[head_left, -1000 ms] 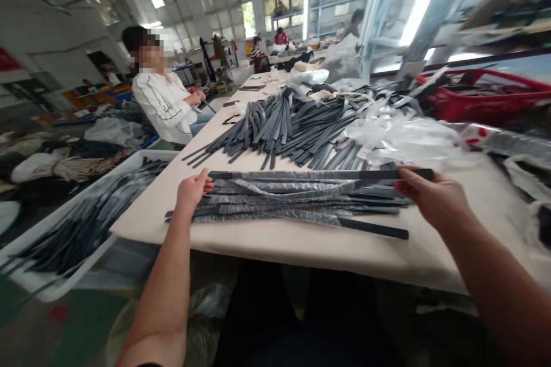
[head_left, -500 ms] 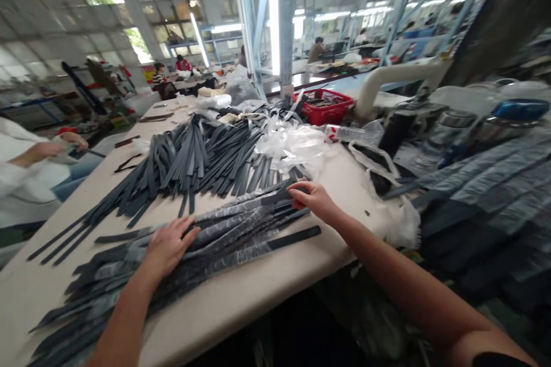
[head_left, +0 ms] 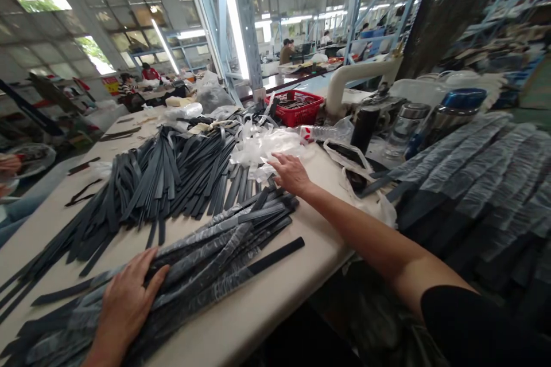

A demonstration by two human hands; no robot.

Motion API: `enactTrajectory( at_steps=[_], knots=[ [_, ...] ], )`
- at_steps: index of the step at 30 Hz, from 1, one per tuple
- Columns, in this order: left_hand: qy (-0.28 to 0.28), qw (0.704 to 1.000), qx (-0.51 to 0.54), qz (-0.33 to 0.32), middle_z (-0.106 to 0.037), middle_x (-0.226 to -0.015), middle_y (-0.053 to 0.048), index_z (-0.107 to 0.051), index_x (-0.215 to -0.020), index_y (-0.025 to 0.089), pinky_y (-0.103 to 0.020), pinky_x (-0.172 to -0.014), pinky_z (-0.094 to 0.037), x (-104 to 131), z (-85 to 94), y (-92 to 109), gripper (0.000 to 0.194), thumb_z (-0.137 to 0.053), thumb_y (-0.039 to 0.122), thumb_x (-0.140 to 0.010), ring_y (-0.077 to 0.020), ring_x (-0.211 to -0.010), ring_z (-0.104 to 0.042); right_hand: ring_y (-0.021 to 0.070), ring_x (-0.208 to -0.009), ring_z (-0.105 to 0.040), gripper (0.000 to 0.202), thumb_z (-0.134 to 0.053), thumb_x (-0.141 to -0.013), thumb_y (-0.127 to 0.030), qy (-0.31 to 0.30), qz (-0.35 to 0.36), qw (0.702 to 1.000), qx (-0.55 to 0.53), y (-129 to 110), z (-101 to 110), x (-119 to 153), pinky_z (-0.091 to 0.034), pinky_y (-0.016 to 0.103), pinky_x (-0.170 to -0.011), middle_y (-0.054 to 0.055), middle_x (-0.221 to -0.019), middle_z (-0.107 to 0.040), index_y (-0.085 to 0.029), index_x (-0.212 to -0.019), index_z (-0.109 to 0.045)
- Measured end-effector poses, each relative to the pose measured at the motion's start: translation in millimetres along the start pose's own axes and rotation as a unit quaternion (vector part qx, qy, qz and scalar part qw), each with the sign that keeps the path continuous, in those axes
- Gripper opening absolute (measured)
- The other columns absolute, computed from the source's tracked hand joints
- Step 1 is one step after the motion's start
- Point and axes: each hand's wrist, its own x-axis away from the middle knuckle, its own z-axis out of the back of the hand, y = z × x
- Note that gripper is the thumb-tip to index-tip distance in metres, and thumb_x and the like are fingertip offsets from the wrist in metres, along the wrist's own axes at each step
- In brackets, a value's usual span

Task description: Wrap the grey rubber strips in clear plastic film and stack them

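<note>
My left hand lies with its fingers extended on a pile of plastic-wrapped dark grey strips along the table's front. Farther up, my right hand reaches over the edge of a heap of white plastic pieces, fingers spread and nothing seen in them. Whether its fingertips touch the plastic I cannot tell. Behind the wrapped pile, a large fan of unwrapped dark strips covers the middle of the table.
A red basket stands at the back, near a clear plastic bottle. On the right are a black cylinder, a blue-lidded flask and more wrapped strips. Another person's hand shows at the far left.
My right hand has left the end of the wrapped strips and moved to the white plastic, its fingers opening. My left hand stays on the pile. The view has turned right.
</note>
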Motion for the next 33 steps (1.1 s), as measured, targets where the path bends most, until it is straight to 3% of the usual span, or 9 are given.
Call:
enactTrajectory(
  at_steps=[4,8,12,17,20,22,25,28,33],
  knots=[
    [0.099,0.993,0.062,-0.032,-0.062,-0.130,-0.019,-0.062,-0.121,0.012,-0.049,-0.112,-0.035,5.6,8.5,15.9,0.062,-0.037,0.058,-0.088,-0.0344,-0.128,-0.052,0.0277,-0.117,-0.058,0.018,-0.065,-0.084,-0.013,0.000,0.035,0.999,0.018,-5.0,-13.0,-23.5,-0.029,0.047,-0.109,0.011,-0.120,-0.071,-0.021,-0.096,-0.077],
    [0.120,0.975,0.188,0.000,-0.064,-0.130,-0.010,-0.065,-0.119,0.021,-0.044,-0.111,-0.037,3.8,28.4,51.8,0.050,-0.047,0.056,-0.088,-0.0300,-0.126,-0.054,0.0203,-0.112,-0.063,0.023,-0.055,-0.095,-0.016,0.040,0.058,0.997,0.005,-19.2,2.0,-30.5,-0.025,0.045,-0.112,0.004,-0.120,-0.072,-0.026,-0.101,-0.075],
    [0.046,0.939,0.337,0.047,-0.064,-0.132,-0.008,-0.063,-0.126,0.024,-0.045,-0.106,-0.041,-27.4,47.8,107.4,0.053,-0.053,0.058,-0.087,-0.0300,-0.121,-0.058,0.0153,-0.118,-0.060,0.027,-0.050,-0.097,-0.016,0.105,0.152,0.982,-0.037,-45.5,37.5,-23.5,-0.023,0.041,-0.115,-0.001,-0.122,-0.071,-0.029,-0.106,-0.072],
    [-0.034,0.832,0.549,-0.076,-0.061,-0.135,-0.010,-0.060,-0.131,0.021,-0.037,-0.104,-0.041,-82.5,54.0,191.7,0.061,-0.070,0.051,-0.079,-0.0268,-0.126,-0.054,0.0161,-0.115,-0.062,0.028,-0.047,-0.098,-0.017,0.165,0.282,0.943,-0.060,-72.0,76.2,-12.6,-0.027,0.042,-0.114,-0.003,-0.117,-0.073,-0.029,-0.102,-0.072],
    [-0.090,0.759,0.634,-0.114,-0.073,-0.111,-0.008,-0.071,-0.112,0.019,-0.032,-0.095,-0.046,-95.2,56.5,234.2,0.045,-0.074,0.046,-0.076,-0.0226,-0.107,-0.063,0.0157,-0.117,-0.061,0.025,-0.049,-0.098,-0.019,0.162,0.296,0.940,-0.044,-74.6,90.9,-12.1,-0.025,0.043,-0.116,-0.004,-0.120,-0.071,-0.031,-0.102,-0.071],
    [-0.126,0.735,0.659,-0.103,-0.075,-0.091,-0.006,-0.075,-0.093,0.016,-0.032,-0.089,-0.048,-92.4,59.5,251.0,0.032,-0.074,0.044,-0.076,-0.0196,-0.090,-0.067,0.0154,-0.117,-0.061,0.023,-0.051,-0.099,-0.021,0.173,0.286,0.942,-0.033,-69.9,98.2,-15.0,-0.026,0.042,-0.116,-0.005,-0.120,-0.071,-0.031,-0.101,-0.072],
    [-0.150,0.717,0.677,-0.069,-0.074,-0.076,-0.003,-0.075,-0.085,0.016,-0.030,-0.084,-0.049,-79.1,63.2,256.4,0.023,-0.077,0.037,-0.074,-0.0159,-0.075,-0.066,0.0149,-0.113,-0.063,0.021,-0.053,-0.099,-0.022,0.201,0.255,0.946,-0.026,-58.1,106.1,-20.7,-0.029,0.041,-0.113,-0.004,-0.116,-0.073,-0.030,-0.099,-0.072],
    [-0.165,0.701,0.693,-0.042,-0.072,-0.072,-0.001,-0.075,-0.086,0.017,-0.027,-0.080,-0.049,-64.0,64.7,246.5,0.021,-0.080,0.031,-0.071,-0.0132,-0.071,-0.064,0.0153,-0.113,-0.063,0.019,-0.055,-0.099,-0.025,0.199,0.232,0.952,-0.024,-50.4,110.9,-25.1,-0.029,0.042,-0.113,-0.005,-0.114,-0.074,-0.031,-0.098,-0.073],
    [-0.186,0.716,0.672,-0.016,-0.073,-0.073,-0.002,-0.075,-0.089,0.016,-0.028,-0.077,-0.051,-40.8,65.4,225.0,0.025,-0.080,0.033,-0.070,-0.0139,-0.069,-0.065,0.0159,-0.111,-0.063,0.027,-0.047,-0.102,-0.028,0.202,0.217,0.954,-0.048,-57.7,119.4,-33.9,-0.027,0.044,-0.114,-0.005,-0.110,-0.074,-0.029,-0.098,-0.073]
  ],
)
